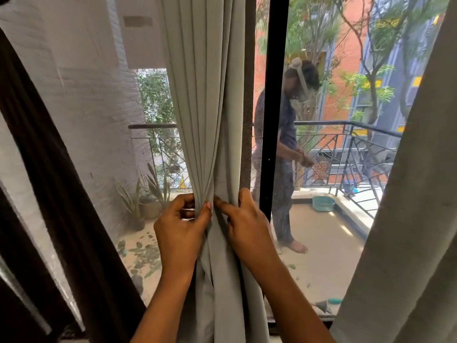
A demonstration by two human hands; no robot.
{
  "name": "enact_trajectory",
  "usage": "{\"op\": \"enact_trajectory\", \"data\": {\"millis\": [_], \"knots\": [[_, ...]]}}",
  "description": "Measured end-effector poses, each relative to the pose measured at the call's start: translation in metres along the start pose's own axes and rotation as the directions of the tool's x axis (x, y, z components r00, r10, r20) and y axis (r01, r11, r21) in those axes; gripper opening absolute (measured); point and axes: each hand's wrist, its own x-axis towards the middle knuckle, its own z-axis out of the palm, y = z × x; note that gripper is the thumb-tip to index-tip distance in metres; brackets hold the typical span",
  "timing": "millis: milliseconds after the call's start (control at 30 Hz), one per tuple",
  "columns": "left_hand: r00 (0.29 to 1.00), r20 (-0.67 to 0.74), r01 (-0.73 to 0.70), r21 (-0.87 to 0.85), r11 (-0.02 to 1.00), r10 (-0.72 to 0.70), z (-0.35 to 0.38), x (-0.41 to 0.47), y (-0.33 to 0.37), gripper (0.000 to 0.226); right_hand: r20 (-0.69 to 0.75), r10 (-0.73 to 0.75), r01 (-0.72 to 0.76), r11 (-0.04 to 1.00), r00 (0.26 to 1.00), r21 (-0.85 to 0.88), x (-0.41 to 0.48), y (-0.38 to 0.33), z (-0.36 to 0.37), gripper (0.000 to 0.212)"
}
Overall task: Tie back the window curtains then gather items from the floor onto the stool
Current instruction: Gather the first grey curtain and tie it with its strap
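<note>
Pinching pleats of grey curtain [210, 107] with left hand [181, 229], clutching its right edge with right hand [244, 226]: bunching cloth narrow, likely ready for tying back. Hanging mid-window, just left of black frame bar [274, 120].

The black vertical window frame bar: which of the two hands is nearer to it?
Right. The right hand holds the pale grey-green gathered curtain just left of the black vertical window frame bar; the left hand pinches the same curtain farther left.

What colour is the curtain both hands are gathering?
Pale grey-green, unpatterned; the curtain shows best in the head view.
</note>
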Motion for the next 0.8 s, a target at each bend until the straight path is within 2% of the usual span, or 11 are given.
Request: {"op": "enact_trajectory", "data": {"millis": [133,200,267,333,433,500,600,700,800], "knots": [[1.000,0.010,-0.007,0.000,1.000,0.007,-0.001,0.009,-0.012,0.014,-0.264,0.080,-0.046,0.990,0.961,0.133,-0.004,-0.010,-0.001,0.028],[1.000,0.029,-0.004,-0.022,1.000,0.005,0.000,0.011,-0.014,0.013,-0.316,0.192,-0.111,0.960,0.929,0.255,-0.013,-0.020,0.002,0.033],[0.998,0.065,0.010,-0.063,0.998,-0.006,0.001,0.011,-0.012,0.013,-0.248,0.321,-0.175,0.864,0.914,0.472,-0.015,-0.028,0.006,0.034],[0.994,0.103,0.049,-0.108,0.993,-0.038,0.002,0.015,-0.014,0.015,-0.158,0.434,-0.234,0.718,0.887,0.656,-0.009,-0.031,0.010,0.026],[0.976,0.174,0.168,-0.196,0.966,-0.134,0.000,0.023,-0.020,0.017,-0.061,0.508,-0.277,0.562,0.859,0.780,-0.003,-0.028,0.012,0.024],[0.960,0.222,0.225,-0.237,0.945,-0.173,-0.001,0.027,-0.024,0.015,-0.059,0.479,-0.261,0.573,0.876,0.777,-0.004,-0.027,0.014,0.027],[0.944,0.266,0.266,-0.267,0.926,-0.194,-0.003,0.031,-0.033,0.018,-0.105,0.407,-0.202,0.642,0.908,0.740,-0.006,-0.026,0.019,0.034],[0.946,0.287,0.232,-0.262,0.937,-0.154,-0.007,0.032,-0.032,0.009,-0.134,0.362,-0.144,0.645,0.922,0.751,-0.008,-0.026,0.022,0.034],[0.953,0.282,0.168,-0.195,0.966,-0.109,-0.010,0.035,-0.030,0.026,-0.141,0.339,-0.125,0.655,0.930,0.745,-0.008,-0.028,0.025,0.038]]}}
